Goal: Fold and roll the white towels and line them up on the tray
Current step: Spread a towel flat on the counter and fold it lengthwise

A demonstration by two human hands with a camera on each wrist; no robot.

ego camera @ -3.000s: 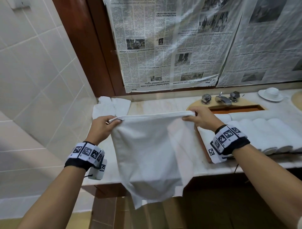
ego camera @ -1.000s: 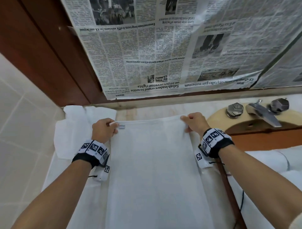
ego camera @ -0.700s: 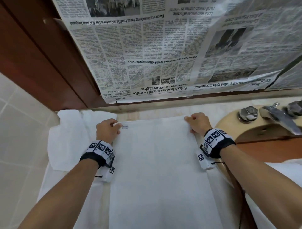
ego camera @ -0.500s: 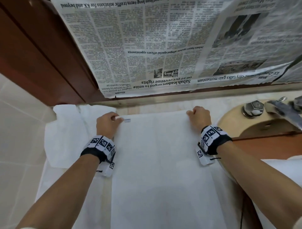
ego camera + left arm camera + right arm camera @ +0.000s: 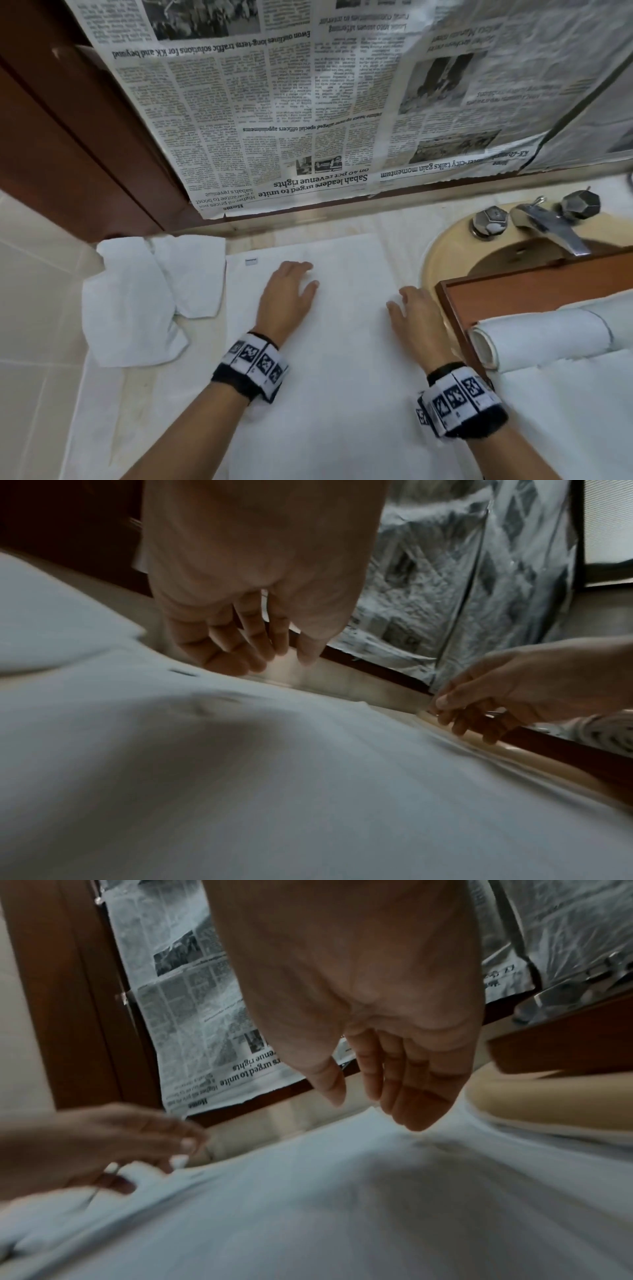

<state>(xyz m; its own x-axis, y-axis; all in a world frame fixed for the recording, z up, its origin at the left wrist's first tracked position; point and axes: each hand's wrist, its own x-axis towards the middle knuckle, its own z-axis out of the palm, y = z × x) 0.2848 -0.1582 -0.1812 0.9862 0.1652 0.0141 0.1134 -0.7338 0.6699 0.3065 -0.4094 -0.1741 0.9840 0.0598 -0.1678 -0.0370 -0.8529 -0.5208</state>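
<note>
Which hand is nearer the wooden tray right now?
Right. The right hand lies on the flat towel just beside the wooden tray; the left hand rests farther over, toward the crumpled towels.

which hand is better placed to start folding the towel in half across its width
Left, probably. The left hand lies open nearer the flat towel's far left corner; the right hand sits lower, along the right edge.

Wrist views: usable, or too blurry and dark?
Left wrist: towel smeared by blur, dark shadow under the left hand. Right wrist: same blur, shadow below the right hand, newspaper headline still legible. Head: bright and sharp, wide-angle bend at the edges.
</note>
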